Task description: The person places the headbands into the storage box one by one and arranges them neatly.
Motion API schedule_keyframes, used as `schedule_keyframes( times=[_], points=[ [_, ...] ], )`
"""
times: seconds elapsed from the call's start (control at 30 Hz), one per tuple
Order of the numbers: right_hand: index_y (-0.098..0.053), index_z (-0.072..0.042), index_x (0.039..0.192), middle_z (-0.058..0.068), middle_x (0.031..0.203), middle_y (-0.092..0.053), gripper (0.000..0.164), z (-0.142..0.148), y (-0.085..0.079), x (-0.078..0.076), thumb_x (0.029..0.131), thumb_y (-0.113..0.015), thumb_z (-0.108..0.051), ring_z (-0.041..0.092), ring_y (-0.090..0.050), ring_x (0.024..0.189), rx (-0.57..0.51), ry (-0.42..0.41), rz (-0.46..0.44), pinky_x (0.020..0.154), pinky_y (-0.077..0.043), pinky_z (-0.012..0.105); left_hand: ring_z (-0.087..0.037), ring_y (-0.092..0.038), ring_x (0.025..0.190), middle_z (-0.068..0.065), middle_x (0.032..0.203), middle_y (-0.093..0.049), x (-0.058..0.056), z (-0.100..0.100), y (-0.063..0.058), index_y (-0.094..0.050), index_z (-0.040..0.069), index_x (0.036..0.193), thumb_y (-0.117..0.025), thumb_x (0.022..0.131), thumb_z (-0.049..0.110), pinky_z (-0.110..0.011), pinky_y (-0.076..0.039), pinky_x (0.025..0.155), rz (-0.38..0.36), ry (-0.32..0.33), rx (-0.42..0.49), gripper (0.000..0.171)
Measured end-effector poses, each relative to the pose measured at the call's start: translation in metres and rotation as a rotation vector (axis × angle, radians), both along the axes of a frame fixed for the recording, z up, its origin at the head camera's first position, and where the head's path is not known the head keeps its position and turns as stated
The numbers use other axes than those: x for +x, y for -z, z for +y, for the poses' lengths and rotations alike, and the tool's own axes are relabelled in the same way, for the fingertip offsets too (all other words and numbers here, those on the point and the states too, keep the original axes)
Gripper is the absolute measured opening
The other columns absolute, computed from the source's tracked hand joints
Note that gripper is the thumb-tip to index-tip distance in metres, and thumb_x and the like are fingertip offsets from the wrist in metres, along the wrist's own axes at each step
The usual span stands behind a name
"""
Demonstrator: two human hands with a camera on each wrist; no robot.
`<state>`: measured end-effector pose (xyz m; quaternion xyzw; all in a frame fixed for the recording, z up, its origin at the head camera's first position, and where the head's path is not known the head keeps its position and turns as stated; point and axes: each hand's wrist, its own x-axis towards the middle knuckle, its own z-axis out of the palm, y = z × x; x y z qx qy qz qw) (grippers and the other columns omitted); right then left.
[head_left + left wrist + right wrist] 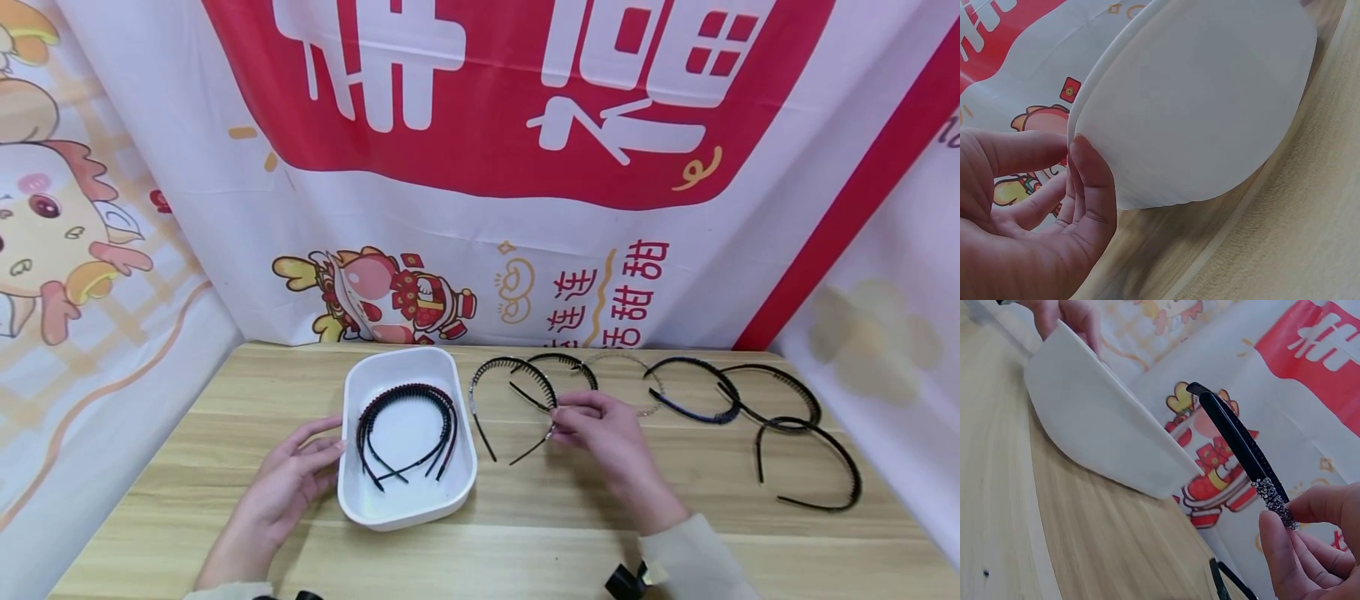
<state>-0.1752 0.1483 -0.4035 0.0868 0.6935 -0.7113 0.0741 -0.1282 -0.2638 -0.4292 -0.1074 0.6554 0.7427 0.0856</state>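
Note:
A black toothed headband (1235, 437) with a glittery stone-covered end is pinched between the thumb and fingers of my right hand (600, 429), just right of the tub. Its open ends point toward me in the head view. My left hand (292, 479) grips the rim of the white tub (468, 467) at its left side, thumb and finger on either side of the edge in the left wrist view. Inside the tub lie dark headbands (408, 389), overlapping one another, one with a reddish tint.
More headbands lie along the right: a black one (555, 357) behind my right hand, a thin beaded one (622, 353), a dark blue one (697, 414), and black ones (808, 398) farther right. Behind the wooden table (247, 417) hangs a printed cloth (465, 187).

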Motion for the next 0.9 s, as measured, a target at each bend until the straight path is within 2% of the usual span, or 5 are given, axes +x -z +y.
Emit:
schedule_keyframes(
  times=[0.27,0.5,0.67,0.9],
  points=[
    [-0.068,0.005,0.125,0.013,0.104,-0.076,0.035,-0.025,-0.003,-0.007,0.092,-0.077,0.003,0.018,-0.076,0.085,0.009,-0.031,0.009,0.083,-0.067,0.03,-0.011,-0.074,0.107,0.006,0.115,-0.078,-0.001,0.001,0.001,-0.054,0.016,0.147,-0.065,0.105,0.008,-0.03,-0.062,0.095,-0.007,0.0,-0.007,0.045],
    [-0.071,0.004,0.12,0.014,0.099,-0.076,0.032,-0.049,-0.009,-0.017,0.089,-0.078,0.003,0.018,-0.076,0.077,0.041,-0.082,0.034,0.085,-0.068,0.04,-0.01,-0.074,0.109,0.008,0.115,-0.078,-0.001,-0.001,0.002,-0.053,0.017,0.148,-0.064,0.105,0.007,-0.03,-0.062,0.097,-0.014,0.006,-0.006,0.046],
    [-0.072,0.003,0.118,0.017,0.099,-0.078,0.03,-0.068,-0.016,-0.023,0.089,-0.08,0.002,0.017,-0.077,0.072,0.089,-0.131,0.062,0.082,-0.069,0.04,-0.011,-0.074,0.11,0.007,0.116,-0.078,0.0,-0.001,0.002,-0.054,0.017,0.147,-0.065,0.105,0.008,-0.03,-0.062,0.098,-0.008,0.005,-0.003,0.045],
    [-0.073,0.003,0.115,0.018,0.101,-0.078,0.028,-0.095,-0.022,-0.032,0.088,-0.081,0.0,0.028,-0.08,0.08,0.16,-0.19,0.022,0.082,-0.069,0.041,-0.012,-0.074,0.11,0.006,0.117,-0.078,-0.001,-0.001,0.002,-0.056,0.02,0.145,-0.066,0.104,0.009,-0.031,-0.062,0.098,-0.001,0.005,0.002,0.043]
  ],
)
